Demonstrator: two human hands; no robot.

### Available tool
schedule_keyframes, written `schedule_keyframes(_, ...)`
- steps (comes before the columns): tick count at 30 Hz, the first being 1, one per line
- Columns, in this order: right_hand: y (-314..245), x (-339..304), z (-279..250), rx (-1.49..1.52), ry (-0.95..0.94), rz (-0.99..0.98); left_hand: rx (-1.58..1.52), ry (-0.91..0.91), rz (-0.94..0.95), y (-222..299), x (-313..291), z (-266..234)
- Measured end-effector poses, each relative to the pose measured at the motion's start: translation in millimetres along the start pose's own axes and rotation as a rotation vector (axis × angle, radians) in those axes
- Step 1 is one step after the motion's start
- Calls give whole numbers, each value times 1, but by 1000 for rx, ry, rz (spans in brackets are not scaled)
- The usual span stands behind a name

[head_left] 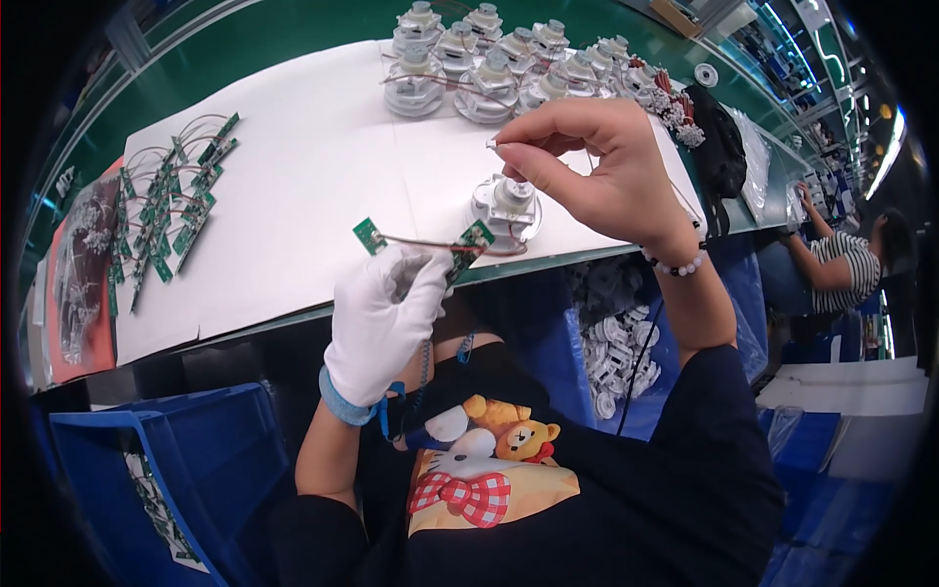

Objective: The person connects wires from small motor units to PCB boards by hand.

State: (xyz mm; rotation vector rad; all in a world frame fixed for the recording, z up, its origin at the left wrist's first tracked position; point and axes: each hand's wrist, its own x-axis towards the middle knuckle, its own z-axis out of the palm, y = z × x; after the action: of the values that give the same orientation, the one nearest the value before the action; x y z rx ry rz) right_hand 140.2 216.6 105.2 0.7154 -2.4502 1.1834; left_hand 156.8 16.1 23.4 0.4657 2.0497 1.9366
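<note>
My left hand (pixel 389 311), in a white glove with a blue cuff, is closed on a green circuit board (pixel 473 245). Brown-red wires run from that board to a smaller green board (pixel 368 236), which sticks out to the left above the glove. Bare and raised, my right hand (pixel 597 161) pinches a tiny white piece (pixel 492 145) between thumb and forefinger; it looks like a connector, but its kind is too small to confirm. Just below the right fingers, a white round motor-like unit (pixel 509 207) stands upright near the table's front edge.
Several similar units (pixel 416 88) stand along the back of the white table sheet (pixel 284 186). Circuit boards with wires (pixel 171 201) lie at left beside a clear bag (pixel 83 264). Wire bundles (pixel 675 108) and a black bag (pixel 719 147) lie at right. Blue bins (pixel 176 430) stand below; another person (pixel 831 259) sits right.
</note>
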Motion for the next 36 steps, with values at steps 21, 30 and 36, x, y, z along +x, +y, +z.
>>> schedule_keyframes(21, 6, -16, 20, -173, -289, 188, 282, 338, 498, -19, 1, 21)
schedule_keyframes(30, 10, -11, 15, -206, -389, 76, 546, 365, 661, -20, -4, 19)
schedule_keyframes(36, 4, -1, 8, -187, -283, 191, 632, 360, 710, -17, -2, 14)
